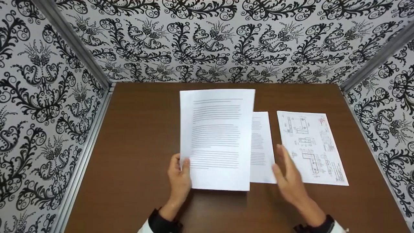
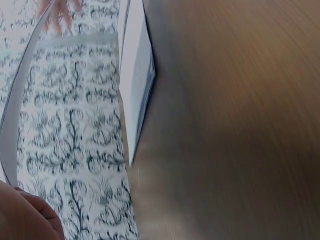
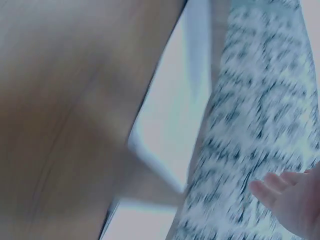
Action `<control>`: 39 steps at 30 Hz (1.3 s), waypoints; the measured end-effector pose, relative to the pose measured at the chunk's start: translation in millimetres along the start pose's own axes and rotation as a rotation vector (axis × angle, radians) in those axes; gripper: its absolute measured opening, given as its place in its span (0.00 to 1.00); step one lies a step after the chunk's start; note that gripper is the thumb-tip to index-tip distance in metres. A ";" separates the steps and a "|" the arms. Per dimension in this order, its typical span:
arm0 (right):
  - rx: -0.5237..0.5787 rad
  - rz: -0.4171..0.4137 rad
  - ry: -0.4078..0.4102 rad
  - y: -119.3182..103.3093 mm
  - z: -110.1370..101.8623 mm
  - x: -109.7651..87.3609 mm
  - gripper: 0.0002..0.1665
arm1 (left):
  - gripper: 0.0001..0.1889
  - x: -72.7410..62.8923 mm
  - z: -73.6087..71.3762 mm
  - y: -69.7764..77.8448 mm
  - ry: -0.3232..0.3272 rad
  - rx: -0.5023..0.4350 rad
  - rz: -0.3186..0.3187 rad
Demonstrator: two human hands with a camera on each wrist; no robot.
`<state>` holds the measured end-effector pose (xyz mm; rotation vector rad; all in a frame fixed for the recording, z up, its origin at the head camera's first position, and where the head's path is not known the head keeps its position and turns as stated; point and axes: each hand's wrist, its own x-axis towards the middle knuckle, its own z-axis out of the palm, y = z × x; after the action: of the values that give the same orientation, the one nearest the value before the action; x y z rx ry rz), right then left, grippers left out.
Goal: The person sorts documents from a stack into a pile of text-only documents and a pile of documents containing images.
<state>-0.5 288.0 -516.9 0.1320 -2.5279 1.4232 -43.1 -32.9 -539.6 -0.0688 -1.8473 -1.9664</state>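
Note:
My left hand (image 1: 179, 178) grips the lower left edge of a white printed page (image 1: 215, 139), thumb in front and fingers behind. Lines of text cover the page, which is lifted toward the camera; in the left wrist view the raised paper (image 2: 16, 115) looks thin and slightly bowed. To the right, my right hand (image 1: 291, 181) is held with fingers extended and thumb apart, holding nothing. It overlaps the gap between a second text page (image 1: 263, 145), partly hidden behind the raised one, and a technical drawing sheet (image 1: 310, 145). Motion blurs the right wrist view, where the fingers of this hand (image 3: 287, 200) show.
The papers lie on a brown wooden table (image 1: 139, 129). Patterned black and white panels (image 1: 213, 42) stand at the back and both sides, with metal frame posts (image 1: 77, 45) at the corners.

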 end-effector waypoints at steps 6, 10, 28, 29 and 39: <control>0.264 0.236 -0.082 -27.1 34.0 -5.8 0.36 | 0.04 -12.8 32.3 8.6 -0.055 -0.073 -0.108; 0.247 0.285 0.028 -23.6 40.8 -8.5 0.26 | 0.05 -15.5 46.2 13.8 -0.088 -0.090 -0.169; -0.033 0.417 0.204 27.6 27.5 14.9 0.24 | 0.12 -15.8 63.8 -9.1 -0.449 0.103 -0.359; -0.045 0.433 0.188 30.2 26.8 14.4 0.24 | 0.12 -15.9 63.5 -12.1 -0.470 0.115 -0.365; -0.148 0.470 0.057 46.6 27.5 14.8 0.26 | 0.20 -18.1 60.6 -34.9 -0.565 0.175 -0.429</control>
<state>-28.2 289.4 -565.6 -0.5535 -2.7165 1.3488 -54.5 30.7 -571.8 -0.2089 -2.5685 -2.2103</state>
